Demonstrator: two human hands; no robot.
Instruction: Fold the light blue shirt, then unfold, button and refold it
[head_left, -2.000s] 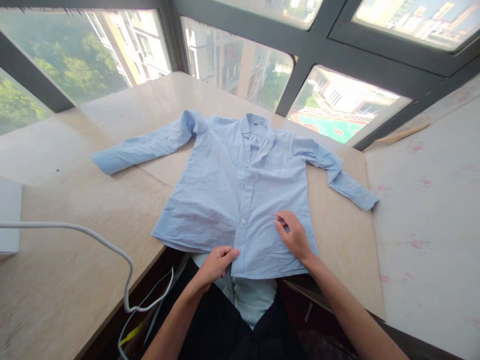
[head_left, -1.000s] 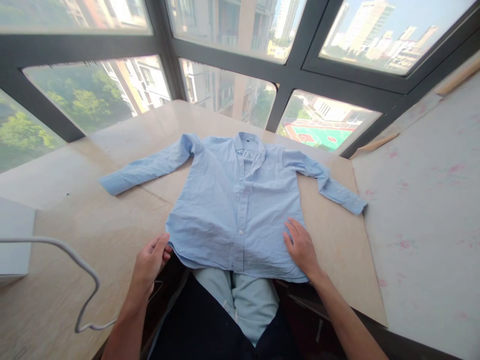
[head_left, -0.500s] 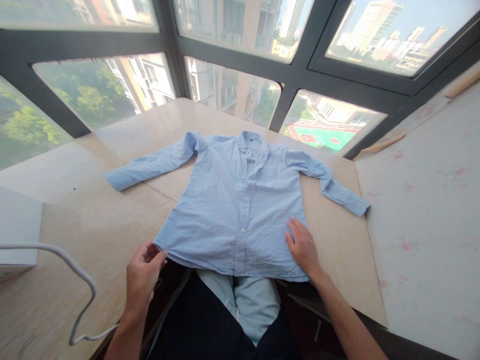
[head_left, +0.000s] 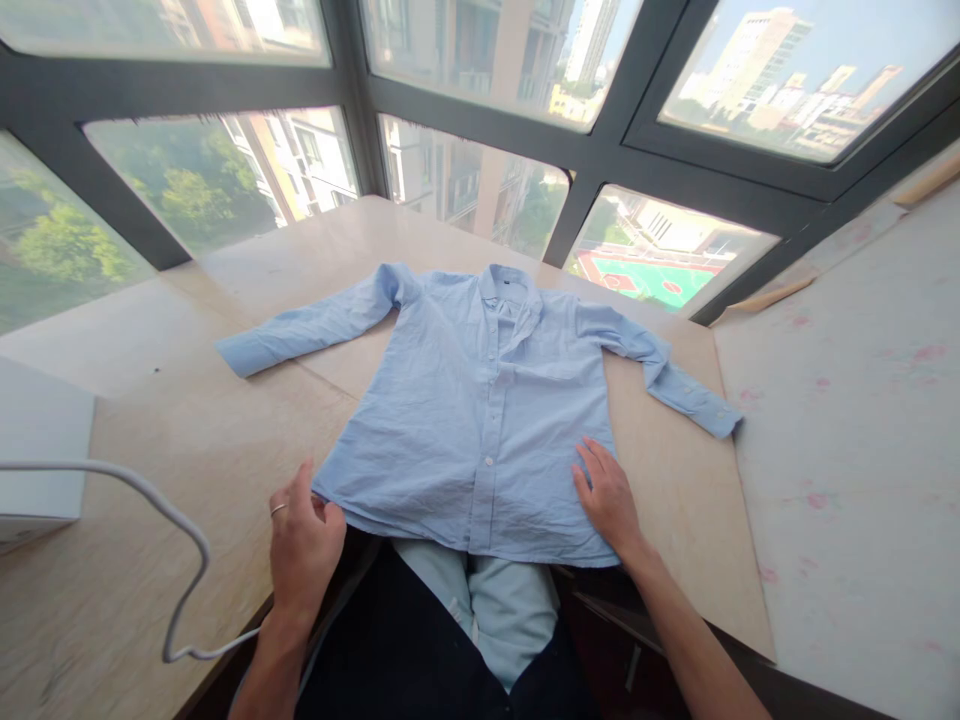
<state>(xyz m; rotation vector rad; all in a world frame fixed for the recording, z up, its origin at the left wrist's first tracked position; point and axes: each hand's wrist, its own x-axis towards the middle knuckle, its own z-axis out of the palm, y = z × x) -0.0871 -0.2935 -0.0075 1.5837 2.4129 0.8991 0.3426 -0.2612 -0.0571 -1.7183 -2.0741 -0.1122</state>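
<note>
A light blue long-sleeved button shirt (head_left: 442,400) lies front up on the table, collar at the far side and sleeves spread out. Its bottom hem reaches the table's near edge above my lap. At the lower left corner of the shirt, my left hand (head_left: 306,540) shows its back, with a ring on one finger. The index finger points forward beside the corner, apart from the thumb near the hem; the other fingers are partly hidden. My right hand (head_left: 607,497) rests flat on the lower right front, fingers loosely spread.
The beige tabletop (head_left: 172,430) runs back to dark-framed windows (head_left: 465,110). A white box (head_left: 45,440) stands at the left edge, with a white cable (head_left: 191,545) looping in front. A pale flowered wall (head_left: 847,480) borders the right side.
My left hand has turned from pinching the hem corner to showing its back, with the index finger stretched forward. My right hand stays on the shirt. The view has shifted slightly.
</note>
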